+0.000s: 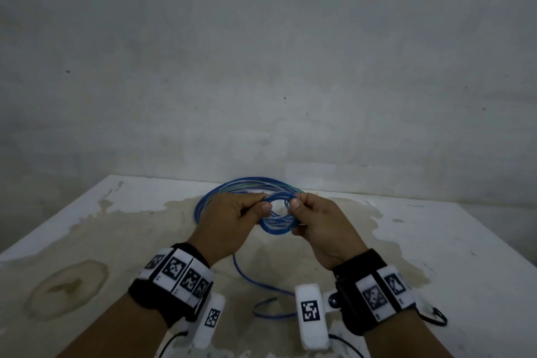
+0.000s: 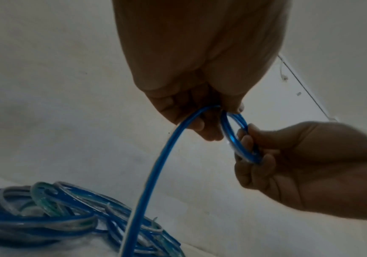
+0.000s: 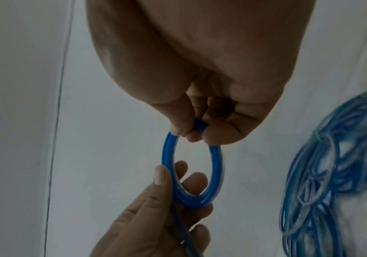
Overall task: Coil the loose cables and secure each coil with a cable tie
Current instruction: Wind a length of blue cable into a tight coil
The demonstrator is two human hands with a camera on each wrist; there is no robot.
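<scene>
— Two hands, what's in them?
— Your left hand point(image 1: 232, 216) and right hand point(image 1: 321, 225) pinch opposite sides of a small blue plastic-cable coil point(image 1: 277, 213) above the stained white counter point(image 1: 436, 241).
— Room?
— A larger blue cable bundle point(image 1: 215, 197) lies near the counter's far edge. No legible writing.

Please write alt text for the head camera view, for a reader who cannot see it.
Two hands, left hand and right hand, pinch opposite sides of a small coil of blue plastic cable above a stained white table. A larger loose bundle of blue cable lies behind.
</scene>
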